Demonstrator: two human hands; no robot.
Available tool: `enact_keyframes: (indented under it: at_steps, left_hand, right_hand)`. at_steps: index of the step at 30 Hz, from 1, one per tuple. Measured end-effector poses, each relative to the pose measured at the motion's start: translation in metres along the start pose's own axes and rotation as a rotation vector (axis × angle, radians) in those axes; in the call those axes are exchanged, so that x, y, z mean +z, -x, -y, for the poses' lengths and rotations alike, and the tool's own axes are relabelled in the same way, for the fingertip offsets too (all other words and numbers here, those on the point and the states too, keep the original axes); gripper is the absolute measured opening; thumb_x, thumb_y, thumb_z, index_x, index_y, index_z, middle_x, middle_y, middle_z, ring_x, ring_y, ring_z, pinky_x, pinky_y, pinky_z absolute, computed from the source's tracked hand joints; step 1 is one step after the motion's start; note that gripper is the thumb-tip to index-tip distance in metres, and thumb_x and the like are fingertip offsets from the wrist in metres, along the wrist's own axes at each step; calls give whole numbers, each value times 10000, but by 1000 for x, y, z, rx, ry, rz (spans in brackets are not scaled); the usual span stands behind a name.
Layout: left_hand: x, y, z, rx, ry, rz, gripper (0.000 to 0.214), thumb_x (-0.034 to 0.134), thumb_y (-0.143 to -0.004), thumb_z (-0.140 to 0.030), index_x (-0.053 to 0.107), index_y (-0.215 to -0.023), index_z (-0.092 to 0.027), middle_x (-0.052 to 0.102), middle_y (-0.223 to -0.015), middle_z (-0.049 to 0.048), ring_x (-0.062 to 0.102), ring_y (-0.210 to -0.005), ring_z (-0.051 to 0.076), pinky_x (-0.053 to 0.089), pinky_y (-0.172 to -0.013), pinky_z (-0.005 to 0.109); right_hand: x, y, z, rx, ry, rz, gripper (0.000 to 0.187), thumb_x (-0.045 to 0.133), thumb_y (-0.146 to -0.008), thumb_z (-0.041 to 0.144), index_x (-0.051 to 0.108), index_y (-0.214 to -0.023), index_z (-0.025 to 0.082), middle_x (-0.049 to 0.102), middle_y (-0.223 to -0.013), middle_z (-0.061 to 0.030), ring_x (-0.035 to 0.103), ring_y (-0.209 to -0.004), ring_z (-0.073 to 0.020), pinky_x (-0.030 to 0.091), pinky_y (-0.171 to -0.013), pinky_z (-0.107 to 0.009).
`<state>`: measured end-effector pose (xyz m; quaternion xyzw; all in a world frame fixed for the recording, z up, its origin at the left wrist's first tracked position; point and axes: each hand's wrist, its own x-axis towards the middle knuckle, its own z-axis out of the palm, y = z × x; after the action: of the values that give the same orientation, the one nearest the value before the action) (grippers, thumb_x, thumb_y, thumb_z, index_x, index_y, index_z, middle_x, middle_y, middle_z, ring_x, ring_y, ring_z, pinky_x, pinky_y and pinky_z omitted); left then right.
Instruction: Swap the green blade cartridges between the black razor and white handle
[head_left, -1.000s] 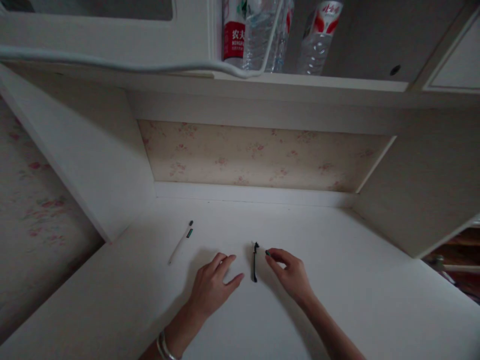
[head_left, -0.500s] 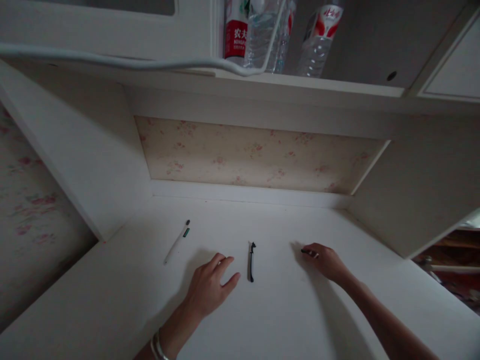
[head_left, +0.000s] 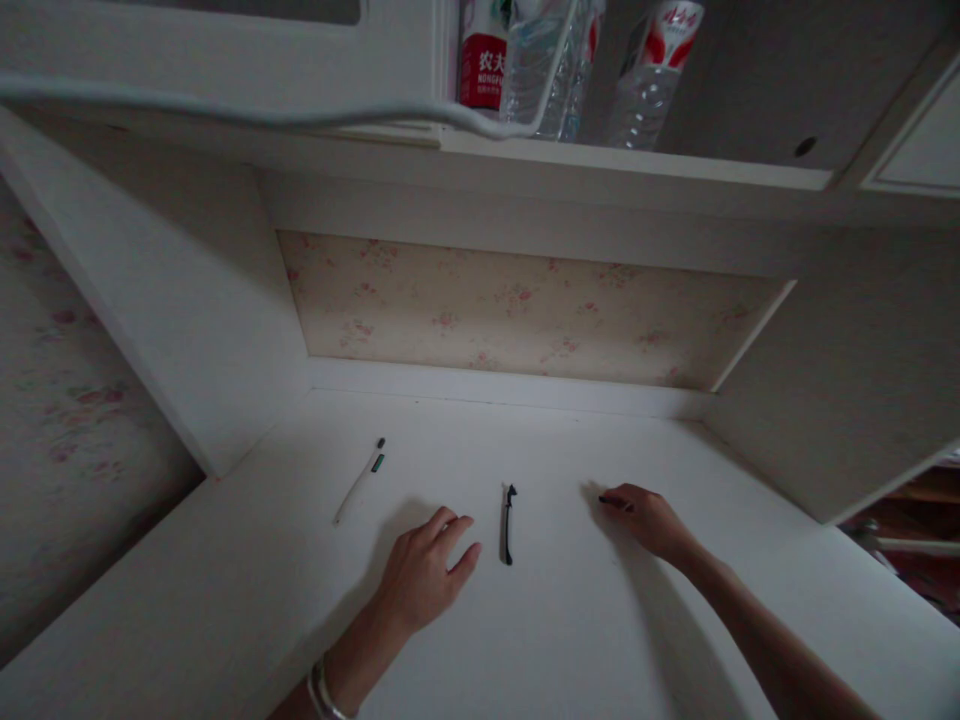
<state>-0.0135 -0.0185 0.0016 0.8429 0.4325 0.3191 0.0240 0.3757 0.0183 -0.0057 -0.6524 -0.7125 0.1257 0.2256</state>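
Note:
My left hand (head_left: 426, 565) is held palm down over the white desktop, its fingers apart and nothing in them. Just right of its fingertips lies a slim black-and-white stick (head_left: 508, 528) with a small hooked black end at the top. Farther right, my right hand (head_left: 646, 518) pinches a small dark object (head_left: 604, 499) between thumb and fingers; most of it is hidden, so its kind is unclear. To the left, a toothbrush (head_left: 355, 492) with a white handle and dark head lies slanted, with a small green-and-black piece (head_left: 377, 463) beside it.
Above the white desktop (head_left: 570, 640), a shelf holds several plastic bottles (head_left: 645, 85). A pale cable (head_left: 277, 117) runs along the shelf's front. White side panels (head_left: 165, 290) flank the desktop, and a flowered wall panel (head_left: 480, 305) forms the back.
The view has shifted slightly, so the desk and shelf appear a little farther right. My right hand has moved slightly left with the dark object; my left hand stays in nearly the same place.

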Motion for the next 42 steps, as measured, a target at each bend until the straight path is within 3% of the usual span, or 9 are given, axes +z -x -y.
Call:
enact_keyframes:
  at_steps: [5, 9, 12, 17, 30, 34, 36, 38, 42]
  left_hand:
    - [0, -1, -1, -31, 78, 7, 221, 502, -887, -319, 605, -1059, -226, 629, -938, 48, 627, -789, 167, 517, -718, 271]
    - [0, -5, -4, -170, 371, 46, 212, 488, -900, -339, 642, -971, -212, 615, -834, 22, 556, -586, 108, 489, -604, 230]
    - [-3, -8, -8, -242, 624, 91, 229, 498, -897, -350, 658, -948, -192, 609, -838, 27, 554, -622, 108, 467, -562, 207]
    - [-9, -10, -8, -229, 809, 116, 261, 584, -849, -351, 643, -1058, -206, 596, -981, 58, 561, -681, 112, 468, -582, 212]
    - [-14, -13, 3, -258, 790, -34, 132, 548, -861, -240, 663, -899, -187, 575, -838, 23, 534, -566, 83, 450, -493, 186]
    - [-19, -14, 10, -285, 793, -142, 155, 535, -876, -269, 652, -908, -173, 571, -838, 25, 523, -537, 69, 448, -476, 177]
    - [-24, -14, 13, -296, 781, -214, 166, 537, -878, -286, 649, -910, -167, 568, -835, 25, 518, -527, 65, 449, -475, 178]
    - [-28, -14, 16, -299, 762, -273, 172, 533, -882, -292, 647, -920, -169, 566, -842, 25, 515, -522, 63, 448, -473, 180]
    - [-33, -12, 18, -292, 724, -337, 169, 527, -884, -286, 643, -941, -177, 575, -868, 26, 520, -529, 68, 460, -486, 191]
  right_hand:
    - [-2, 0, 36, -82, -27, 2, 268, 501, -817, 365, 719, -863, 217, 706, -877, -79, 649, -756, -225, 494, -683, -313]
    - [-2, 8, 100, -298, -160, 26, 243, 508, -862, 347, 709, -875, 211, 693, -861, -67, 642, -741, -191, 502, -685, -290]
    - [3, 16, 151, -433, -232, 92, 216, 507, -884, 311, 703, -889, 221, 690, -862, -46, 639, -751, -173, 500, -703, -276]
    - [19, 18, 200, -462, -277, 124, 203, 559, -860, 269, 660, -1031, 227, 697, -866, -28, 637, -747, -163, 490, -701, -256]
    - [35, 11, 217, -460, -360, 75, 208, 614, -826, 350, 630, -991, 224, 709, -878, -25, 668, -791, -169, 516, -728, -263]
    - [42, 0, 213, -325, -568, -24, 264, 595, -836, 393, 610, -1002, 188, 691, -886, -56, 653, -768, -176, 524, -722, -282]
    - [50, -8, 212, -191, -636, -134, 255, 490, -895, 393, 602, -950, 170, 679, -796, -51, 632, -670, -164, 521, -624, -262]
    - [65, -16, 216, -149, -553, -188, 277, 387, -934, 339, 598, -879, 168, 660, -700, -31, 599, -568, -145, 486, -513, -228]
    - [107, -23, 246, -367, -297, -104, 200, 453, -843, 155, 630, -754, 189, 650, -608, 25, 592, -522, -116, 446, -481, -177]
